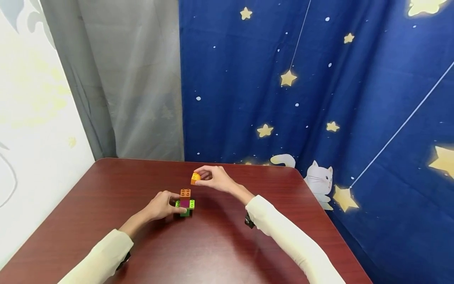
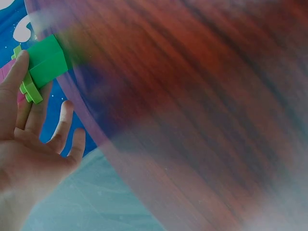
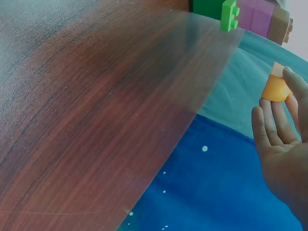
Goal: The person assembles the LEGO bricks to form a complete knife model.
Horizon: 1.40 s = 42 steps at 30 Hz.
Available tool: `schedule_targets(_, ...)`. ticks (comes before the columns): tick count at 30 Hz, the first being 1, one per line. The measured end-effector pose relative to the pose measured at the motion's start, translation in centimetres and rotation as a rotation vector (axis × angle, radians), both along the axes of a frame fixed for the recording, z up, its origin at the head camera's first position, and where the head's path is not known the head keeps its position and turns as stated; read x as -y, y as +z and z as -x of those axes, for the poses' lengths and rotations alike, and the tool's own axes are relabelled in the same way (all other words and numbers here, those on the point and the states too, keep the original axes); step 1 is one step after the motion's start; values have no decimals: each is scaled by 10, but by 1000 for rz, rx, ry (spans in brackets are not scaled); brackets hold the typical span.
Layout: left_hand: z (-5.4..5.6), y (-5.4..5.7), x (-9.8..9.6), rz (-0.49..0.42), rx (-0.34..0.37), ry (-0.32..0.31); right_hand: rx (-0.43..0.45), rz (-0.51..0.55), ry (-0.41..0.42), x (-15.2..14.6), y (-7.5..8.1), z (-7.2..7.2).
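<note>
A small tower of toy building bricks stands on the table: a dark green brick (image 1: 185, 213) at the bottom, a wider lime green piece (image 1: 192, 204) over it, then magenta bricks (image 3: 255, 17) and an orange-brown brick (image 1: 185, 192) on top. My left hand (image 1: 161, 206) grips this tower from the left, thumb on the near side and fingers behind. Above and slightly right of the tower, my right hand (image 1: 218, 179) pinches a yellow-orange brick (image 3: 276, 89) with a rounded side between thumb and fingertips. Studs show on its upper face in the head view.
The dark red wooden table (image 1: 213, 252) has rounded far corners. Behind it hang a grey curtain (image 1: 142, 79) and a blue curtain (image 1: 234, 79) with stars and a cat. A pale wall (image 1: 32, 138) borders the left side.
</note>
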<state>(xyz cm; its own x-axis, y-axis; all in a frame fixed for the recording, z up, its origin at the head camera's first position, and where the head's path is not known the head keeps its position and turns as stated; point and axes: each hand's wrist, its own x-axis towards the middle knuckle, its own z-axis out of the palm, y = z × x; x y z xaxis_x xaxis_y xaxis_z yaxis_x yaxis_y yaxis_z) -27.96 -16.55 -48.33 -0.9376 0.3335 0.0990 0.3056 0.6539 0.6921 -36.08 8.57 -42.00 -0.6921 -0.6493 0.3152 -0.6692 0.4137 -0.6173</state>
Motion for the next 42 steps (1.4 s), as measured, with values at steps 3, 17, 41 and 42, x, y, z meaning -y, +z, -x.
schedule_targets(3,2,-1,-1,3,-5,-3,-13,3,3,0,3,-3)
schedule_targets(17,8,1,-2,-26,-10,-25,5,19,40,5,11,-16)
schedule_targets(41,13,0,-5,-21,-25,-34,33,29,112,10,3,-26)
schedule_targets(42,13,0,-5,-21,-26,-30,34,32,114,10,3,-26)
